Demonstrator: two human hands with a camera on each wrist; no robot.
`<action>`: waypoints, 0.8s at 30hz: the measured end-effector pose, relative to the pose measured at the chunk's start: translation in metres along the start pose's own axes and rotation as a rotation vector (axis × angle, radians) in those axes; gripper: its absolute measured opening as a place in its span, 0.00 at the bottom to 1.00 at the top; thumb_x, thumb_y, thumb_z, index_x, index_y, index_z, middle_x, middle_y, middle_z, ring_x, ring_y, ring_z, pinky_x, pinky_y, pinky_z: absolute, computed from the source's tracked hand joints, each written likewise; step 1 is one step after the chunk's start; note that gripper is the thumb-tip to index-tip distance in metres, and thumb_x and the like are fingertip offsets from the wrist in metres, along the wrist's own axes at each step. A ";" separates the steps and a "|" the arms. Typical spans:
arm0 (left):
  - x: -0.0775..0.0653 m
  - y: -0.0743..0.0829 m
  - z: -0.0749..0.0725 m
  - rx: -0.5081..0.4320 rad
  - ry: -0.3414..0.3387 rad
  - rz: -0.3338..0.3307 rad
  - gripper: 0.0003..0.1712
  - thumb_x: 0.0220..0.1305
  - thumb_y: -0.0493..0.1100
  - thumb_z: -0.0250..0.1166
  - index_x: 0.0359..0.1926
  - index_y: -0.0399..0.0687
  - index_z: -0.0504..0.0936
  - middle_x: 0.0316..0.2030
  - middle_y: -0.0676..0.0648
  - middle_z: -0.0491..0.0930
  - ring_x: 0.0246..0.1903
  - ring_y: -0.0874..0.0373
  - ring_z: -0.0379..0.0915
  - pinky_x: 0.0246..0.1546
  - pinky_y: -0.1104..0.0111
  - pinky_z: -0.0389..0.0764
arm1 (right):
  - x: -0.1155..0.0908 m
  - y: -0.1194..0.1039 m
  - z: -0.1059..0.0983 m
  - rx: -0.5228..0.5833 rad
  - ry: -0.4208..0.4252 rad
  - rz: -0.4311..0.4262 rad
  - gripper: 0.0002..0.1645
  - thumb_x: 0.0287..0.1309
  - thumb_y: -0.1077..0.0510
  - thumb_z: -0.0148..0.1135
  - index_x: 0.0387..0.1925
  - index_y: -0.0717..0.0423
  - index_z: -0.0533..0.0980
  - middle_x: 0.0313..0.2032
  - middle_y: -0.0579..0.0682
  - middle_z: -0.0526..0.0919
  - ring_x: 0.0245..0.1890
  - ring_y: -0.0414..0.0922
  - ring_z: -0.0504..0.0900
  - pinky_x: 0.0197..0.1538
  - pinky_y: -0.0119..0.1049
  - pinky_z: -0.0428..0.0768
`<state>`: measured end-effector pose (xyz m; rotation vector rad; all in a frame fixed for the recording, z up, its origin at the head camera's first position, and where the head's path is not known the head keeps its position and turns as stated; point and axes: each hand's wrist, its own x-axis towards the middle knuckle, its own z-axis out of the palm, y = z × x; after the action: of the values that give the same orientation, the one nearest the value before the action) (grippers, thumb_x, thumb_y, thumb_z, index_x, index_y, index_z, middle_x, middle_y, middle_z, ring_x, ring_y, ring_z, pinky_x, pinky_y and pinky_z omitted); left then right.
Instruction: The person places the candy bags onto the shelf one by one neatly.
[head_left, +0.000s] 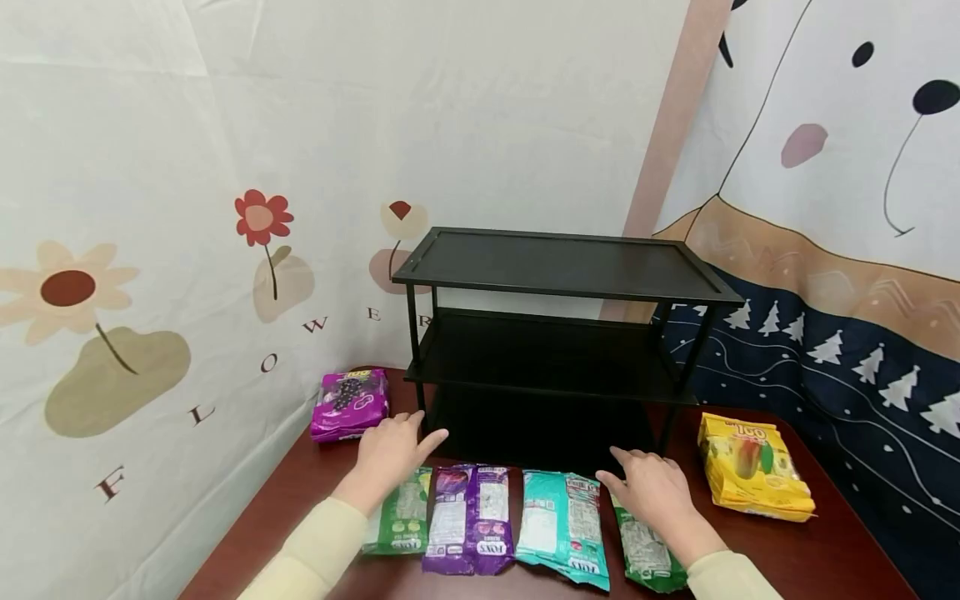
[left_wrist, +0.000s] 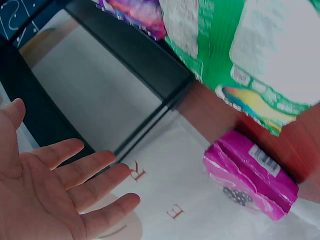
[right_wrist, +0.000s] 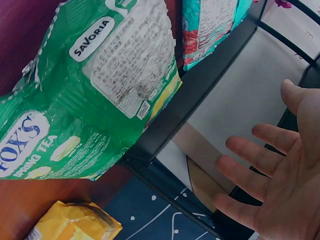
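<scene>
Both hands hover over a row of candy bags in front of a black tiered shelf. My left hand, fingers spread and holding nothing, is near the shelf's left front leg, above a green bag. To its right lie a purple bag and a teal bag. My right hand, also empty with fingers apart, is over another green bag and partly hides it. In the right wrist view this green bag reads FOX'S Spring Tea.
A magenta-purple grape candy bag sits left of the shelf, against the fabric wall. On the right lies a yellow bag. All stand on a dark red-brown table.
</scene>
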<state>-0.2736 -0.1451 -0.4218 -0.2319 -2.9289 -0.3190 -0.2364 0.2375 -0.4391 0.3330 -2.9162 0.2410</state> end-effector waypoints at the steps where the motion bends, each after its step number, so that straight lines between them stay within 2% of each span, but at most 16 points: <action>1: 0.001 -0.002 -0.001 0.000 -0.003 -0.010 0.41 0.69 0.69 0.52 0.64 0.39 0.76 0.56 0.34 0.78 0.52 0.36 0.76 0.49 0.44 0.77 | 0.000 0.001 0.000 0.005 -0.008 0.006 0.30 0.63 0.41 0.64 0.57 0.58 0.80 0.41 0.55 0.86 0.35 0.51 0.84 0.40 0.53 0.79; 3: 0.004 -0.006 -0.004 -0.006 -0.010 -0.033 0.42 0.69 0.69 0.52 0.64 0.38 0.76 0.56 0.33 0.78 0.52 0.36 0.76 0.48 0.43 0.77 | 0.001 0.002 -0.001 0.019 -0.027 0.022 0.30 0.63 0.41 0.64 0.57 0.57 0.80 0.33 0.52 0.85 0.29 0.48 0.82 0.36 0.49 0.79; 6: 0.008 -0.010 -0.009 -0.013 -0.017 -0.057 0.44 0.69 0.70 0.51 0.64 0.37 0.75 0.57 0.32 0.77 0.54 0.35 0.75 0.47 0.42 0.77 | 0.002 0.004 -0.001 0.045 -0.051 0.042 0.29 0.64 0.42 0.63 0.57 0.57 0.80 0.19 0.45 0.76 0.22 0.44 0.76 0.29 0.44 0.76; 9: 0.013 -0.015 -0.012 -0.017 -0.010 -0.068 0.46 0.69 0.71 0.50 0.65 0.34 0.74 0.58 0.30 0.75 0.54 0.34 0.75 0.46 0.43 0.78 | 0.001 0.005 -0.002 0.055 -0.059 0.046 0.28 0.65 0.42 0.62 0.57 0.58 0.80 0.13 0.43 0.66 0.17 0.40 0.69 0.24 0.39 0.71; 15: 0.026 -0.023 -0.024 -0.016 0.029 -0.083 0.49 0.69 0.73 0.47 0.67 0.31 0.70 0.59 0.29 0.74 0.52 0.33 0.75 0.46 0.42 0.77 | 0.001 0.006 -0.002 0.066 -0.063 0.055 0.27 0.65 0.44 0.63 0.55 0.59 0.81 0.10 0.44 0.65 0.13 0.42 0.65 0.20 0.38 0.64; 24: 0.053 -0.031 -0.038 -0.058 0.043 -0.115 0.48 0.70 0.71 0.48 0.70 0.33 0.66 0.59 0.30 0.74 0.55 0.34 0.74 0.49 0.41 0.75 | 0.004 0.009 -0.004 0.055 -0.079 0.053 0.27 0.65 0.44 0.63 0.54 0.60 0.82 0.11 0.43 0.66 0.14 0.42 0.69 0.21 0.39 0.69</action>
<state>-0.3236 -0.1765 -0.3808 -0.0640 -2.8986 -0.4212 -0.2420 0.2458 -0.4357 0.2799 -3.0032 0.3240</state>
